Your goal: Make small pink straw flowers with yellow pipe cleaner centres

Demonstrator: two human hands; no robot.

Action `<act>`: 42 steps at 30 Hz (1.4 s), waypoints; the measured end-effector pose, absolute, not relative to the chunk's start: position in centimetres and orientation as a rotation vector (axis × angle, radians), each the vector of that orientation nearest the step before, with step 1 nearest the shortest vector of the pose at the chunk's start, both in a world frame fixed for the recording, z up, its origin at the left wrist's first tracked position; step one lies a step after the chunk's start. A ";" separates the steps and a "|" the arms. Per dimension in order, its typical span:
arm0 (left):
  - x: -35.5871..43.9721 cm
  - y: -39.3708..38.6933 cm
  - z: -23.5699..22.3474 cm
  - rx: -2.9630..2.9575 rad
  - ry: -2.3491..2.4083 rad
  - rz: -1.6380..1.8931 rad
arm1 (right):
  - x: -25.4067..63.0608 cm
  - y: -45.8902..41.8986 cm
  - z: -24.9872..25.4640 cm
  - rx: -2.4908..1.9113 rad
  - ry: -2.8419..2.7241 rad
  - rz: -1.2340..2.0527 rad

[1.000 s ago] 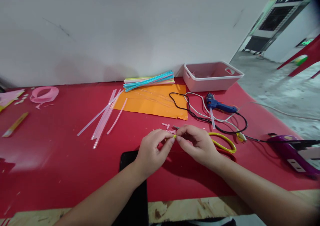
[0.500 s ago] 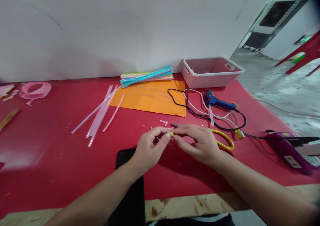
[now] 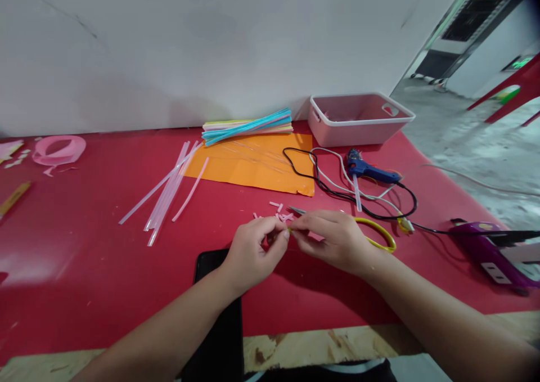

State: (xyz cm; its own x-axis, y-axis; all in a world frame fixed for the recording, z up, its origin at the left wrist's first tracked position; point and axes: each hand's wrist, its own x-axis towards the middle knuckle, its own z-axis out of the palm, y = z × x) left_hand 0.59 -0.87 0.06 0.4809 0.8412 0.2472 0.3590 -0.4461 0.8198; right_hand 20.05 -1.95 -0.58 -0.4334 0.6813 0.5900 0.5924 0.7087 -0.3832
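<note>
A small yellow fuzzy piece sits between my two hands, mostly covered by fingertips. My left hand pinches it between thumb and forefinger. From the other side, the closed thumb and fingers of my right hand meet it. Just beyond the fingertips lie several short pink cut pieces. Partly under my right hand are scissors with a yellow handle, their tips showing to the left. A black phone-like slab lies beneath my left forearm.
Behind my hands are an orange sheet, a bundle of coloured pipe cleaners and translucent glue sticks. A pink basket stands at the back right. A blue glue gun with looping cords and a purple power strip lie rightward.
My fingertips have closed further over the yellow piece, so less of it shows. More of the pink pieces behind are visible. The other things on the table stay put.
</note>
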 end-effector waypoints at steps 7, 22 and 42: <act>0.8 -1.1 0.3 1.922 0.931 0.798 | 20.0 -1.8 -0.1 -1.070 -2.057 0.166; 0.7 -0.7 0.1 1.725 0.978 0.848 | 20.0 -2.0 0.2 -0.887 -2.111 0.091; 0.7 -1.5 0.5 1.815 1.021 0.917 | 19.8 -2.5 0.9 -1.203 -1.767 0.648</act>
State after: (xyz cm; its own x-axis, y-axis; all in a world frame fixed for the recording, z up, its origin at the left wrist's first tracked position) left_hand 0.69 -1.46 0.52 0.4007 0.8968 0.1877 0.2832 -0.3160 0.9055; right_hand 19.83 -2.50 0.88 -0.1466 0.9169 0.3713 0.4593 0.3956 -0.7953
